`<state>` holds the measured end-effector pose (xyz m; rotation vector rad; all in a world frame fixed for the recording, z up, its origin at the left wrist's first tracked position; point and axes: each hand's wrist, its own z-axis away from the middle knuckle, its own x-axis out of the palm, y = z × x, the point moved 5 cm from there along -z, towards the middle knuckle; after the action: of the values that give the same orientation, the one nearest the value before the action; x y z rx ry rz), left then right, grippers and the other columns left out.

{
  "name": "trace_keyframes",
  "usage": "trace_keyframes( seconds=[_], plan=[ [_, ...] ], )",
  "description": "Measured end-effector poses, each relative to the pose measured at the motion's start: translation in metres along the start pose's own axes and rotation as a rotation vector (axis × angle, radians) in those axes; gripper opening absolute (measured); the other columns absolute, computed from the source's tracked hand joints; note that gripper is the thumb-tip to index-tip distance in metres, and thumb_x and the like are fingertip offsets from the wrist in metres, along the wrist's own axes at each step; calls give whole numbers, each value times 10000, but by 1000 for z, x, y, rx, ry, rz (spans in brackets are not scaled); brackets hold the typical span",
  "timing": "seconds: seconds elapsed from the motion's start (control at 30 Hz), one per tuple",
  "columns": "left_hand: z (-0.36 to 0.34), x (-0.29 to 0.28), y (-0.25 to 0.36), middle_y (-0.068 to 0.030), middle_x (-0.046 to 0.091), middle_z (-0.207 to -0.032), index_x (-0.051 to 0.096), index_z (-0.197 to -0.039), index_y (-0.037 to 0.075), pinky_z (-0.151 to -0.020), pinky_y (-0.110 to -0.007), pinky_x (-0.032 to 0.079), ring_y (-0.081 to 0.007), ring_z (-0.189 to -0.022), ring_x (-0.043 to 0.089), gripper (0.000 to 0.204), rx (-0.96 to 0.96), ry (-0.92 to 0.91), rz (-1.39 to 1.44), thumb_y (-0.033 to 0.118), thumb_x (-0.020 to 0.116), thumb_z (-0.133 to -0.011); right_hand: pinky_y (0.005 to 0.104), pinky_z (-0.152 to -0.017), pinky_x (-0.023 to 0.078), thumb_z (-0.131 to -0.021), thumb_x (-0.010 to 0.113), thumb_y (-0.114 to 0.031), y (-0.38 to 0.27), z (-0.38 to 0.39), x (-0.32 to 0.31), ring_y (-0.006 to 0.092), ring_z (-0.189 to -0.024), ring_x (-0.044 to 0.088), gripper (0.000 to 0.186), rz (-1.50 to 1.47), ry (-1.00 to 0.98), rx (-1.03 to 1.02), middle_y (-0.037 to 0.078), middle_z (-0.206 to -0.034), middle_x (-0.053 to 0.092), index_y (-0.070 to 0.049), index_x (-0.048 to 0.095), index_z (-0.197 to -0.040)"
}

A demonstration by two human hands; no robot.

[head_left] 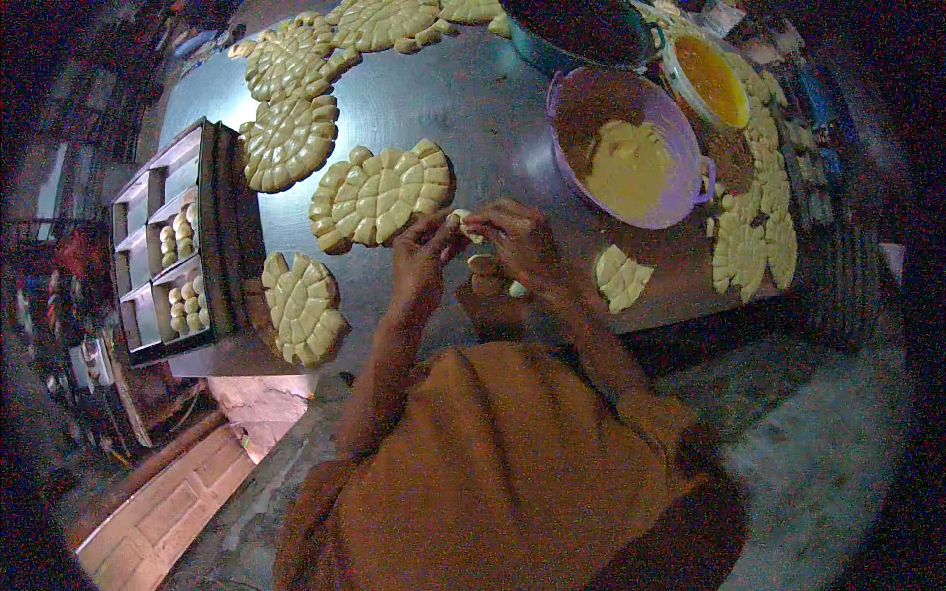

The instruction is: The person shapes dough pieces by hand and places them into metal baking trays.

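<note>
Close in front of my body, my left hand (424,258) and my right hand (522,244) meet over the table, fingertips pinched on a small pale piece of dough (459,223). Fingers partly cover that piece. A few more small dough pieces (483,264) lie below, between my forearms. Just beyond my left hand rests a flat round of dough pieces pressed together (379,197). To the right of my right forearm lies a smaller cluster of dough pieces (623,278). Another cluster (301,308) sits at the near left.
A purple basin (680,202) holding a yellowish mass stands at the right, beside a dark green tub (527,49) and a bucket of orange-yellow contents (680,74). At the left stands a divided tray (148,227) with dough balls. More dough rounds (289,143) line the dark table (473,108).
</note>
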<state>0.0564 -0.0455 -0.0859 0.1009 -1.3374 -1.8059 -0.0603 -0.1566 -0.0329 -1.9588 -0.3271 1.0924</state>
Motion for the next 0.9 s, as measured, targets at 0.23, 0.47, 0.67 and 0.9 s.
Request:
trace_keyframes(
  seconds=[0.23, 0.47, 0.67, 0.9],
  plan=[
    [-6, 1, -2, -102, 699, -1089, 670, -1174, -24, -880, -329, 557, -181, -969, 674, 313, -102, -139, -34, 206, 677, -962, 455, -915, 506, -851, 747, -291, 7, 15, -5, 359, -1072, 617, 380, 207, -181, -376, 132, -1161, 632, -77, 673, -1157],
    [15, 18, -1, -113, 715, -1085, 667, -1199, -26, -895, -336, 548, -190, -994, 681, 360, 84, -264, -217, 272, 616, -1004, 455, -906, 511, -858, 735, -219, 4, 12, -6, 365, -1034, 625, 318, 254, -128, -370, 147, -1105, 645, -63, 665, -1126],
    [23, 16, 11, -118, 733, -1035, 700, -1139, -15, -879, -337, 542, -186, -958, 691, 331, 186, -254, -524, 261, 664, -959, 413, -841, 554, -892, 693, -141, -7, 10, -11, 326, -940, 681, 201, 153, -84, -78, 133, -1033, 699, -40, 726, -1062],
    [14, 8, -9, -88, 728, -929, 708, -977, -7, -822, -317, 533, -167, -892, 684, 177, 188, -258, -459, 155, 705, -906, 342, -727, 554, -886, 733, -228, 19, 6, -11, 201, -782, 705, 220, -32, -339, 336, 92, -837, 737, -16, 752, -941]
  ],
)
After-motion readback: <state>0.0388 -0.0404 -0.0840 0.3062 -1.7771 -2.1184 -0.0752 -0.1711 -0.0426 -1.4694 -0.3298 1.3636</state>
